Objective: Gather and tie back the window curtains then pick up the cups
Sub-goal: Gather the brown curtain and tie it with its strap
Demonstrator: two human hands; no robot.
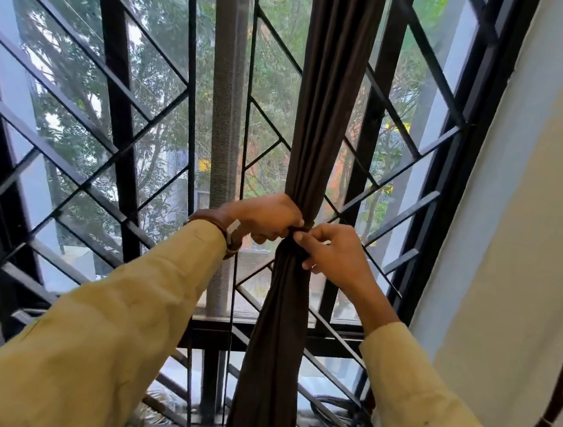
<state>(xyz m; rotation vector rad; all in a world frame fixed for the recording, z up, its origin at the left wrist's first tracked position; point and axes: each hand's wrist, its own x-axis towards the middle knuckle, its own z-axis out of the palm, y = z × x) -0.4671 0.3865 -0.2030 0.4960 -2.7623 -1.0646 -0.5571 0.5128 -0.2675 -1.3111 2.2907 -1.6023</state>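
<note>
A dark brown curtain (pixel 324 114) hangs gathered into one narrow bunch in front of the window. At its waist a dark tie band (pixel 301 229) wraps the bunch. My left hand (pixel 266 217) grips the band on the curtain's left side, fingers curled. My right hand (pixel 334 253) pinches the band and fabric from the right, thumb and forefinger meeting at the front of the bunch. The two hands nearly touch. No cups are in view.
A black metal window grille (pixel 112 100) with diagonal bars fills the frame, with a mesh screen (pixel 223 139) behind it. A white wall (pixel 532 203) rises on the right. A brown tasselled cord (pixel 562 385) hangs at the far right. Cables (pixel 340 408) lie on the sill.
</note>
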